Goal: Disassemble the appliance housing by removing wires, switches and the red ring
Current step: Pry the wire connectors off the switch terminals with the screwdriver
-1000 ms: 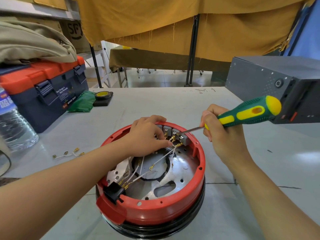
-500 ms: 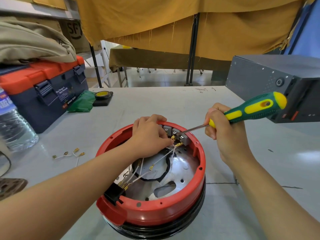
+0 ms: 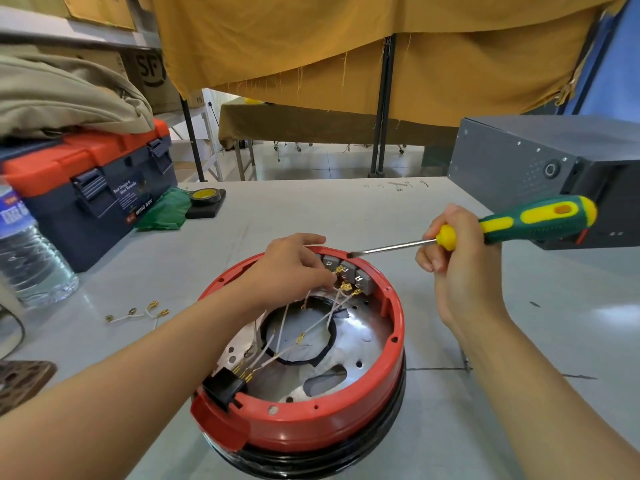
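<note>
The round appliance housing stands upside down on the table, its red ring [image 3: 346, 424] over a black base. Inside lie a metal plate, several white wires [image 3: 322, 323] with brass terminals, a black connector block [image 3: 225, 388] at the near rim and grey switches [image 3: 349, 271] at the far rim. My left hand [image 3: 294, 268] reaches inside and pinches a wire terminal beside the switches. My right hand [image 3: 460, 268] grips a green and yellow screwdriver [image 3: 533, 220]; its flat tip hovers just above the far rim, clear of the switches.
A loose white wire bundle [image 3: 138, 313] lies on the table to the left. A navy and orange toolbox [image 3: 90, 188], a water bottle [image 3: 27, 261], a green cloth and a tape roll [image 3: 204, 197] stand at the left. A grey metal case [image 3: 540, 161] sits at the right.
My right hand has drawn the screwdriver up and to the right, so its tip has left the switches. My left hand has stayed at the terminals.
</note>
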A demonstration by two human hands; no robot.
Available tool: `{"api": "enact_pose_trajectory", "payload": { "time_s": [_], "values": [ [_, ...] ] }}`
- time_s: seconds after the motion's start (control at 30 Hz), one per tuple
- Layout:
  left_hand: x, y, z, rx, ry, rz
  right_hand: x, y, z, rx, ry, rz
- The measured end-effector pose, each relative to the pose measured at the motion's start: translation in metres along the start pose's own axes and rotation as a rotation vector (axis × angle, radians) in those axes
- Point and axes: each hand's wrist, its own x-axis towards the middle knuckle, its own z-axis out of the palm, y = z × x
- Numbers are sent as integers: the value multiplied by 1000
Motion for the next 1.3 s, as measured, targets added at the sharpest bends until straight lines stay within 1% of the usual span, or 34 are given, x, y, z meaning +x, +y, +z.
{"api": "enact_pose_trajectory", "payload": {
  "time_s": [0.1, 0.23, 0.37, 0.47, 0.6, 0.7, 0.8, 0.93, 1.0, 1.2, 1.3],
  "values": [
    [-2, 4, -9, -92, 34, -22, -4, 4, 3, -100, -37, -18],
    [-11, 4, -29, -237, 65, -92, -15, 10, 9, -337, -194, -107],
    [-27, -4, -49, -368, 130, -191, -29, 19, 16, -428, -348, -121],
    [-42, -15, -63, -443, 184, -255, -33, 20, 19, -426, -363, -129],
    [-61, -37, -82, -553, 305, -305, -34, 17, 21, -413, -367, -132],
    [-70, -57, -93, -570, 403, -361, -33, 18, 21, -422, -364, -145],
    [-76, -79, -99, -485, 448, -437, -32, 23, 18, -446, -349, -165],
    [-78, -104, -95, -238, 354, -554, -31, 26, 17, -454, -343, -179],
    [-76, -112, -93, -144, 331, -590, -30, 26, 17, -454, -336, -179],
    [-70, -118, -91, 193, 336, -583, -29, 27, 16, -455, -336, -189],
    [-68, -114, -92, 359, 370, -553, -30, 26, 17, -450, -336, -186]
  ]
}}
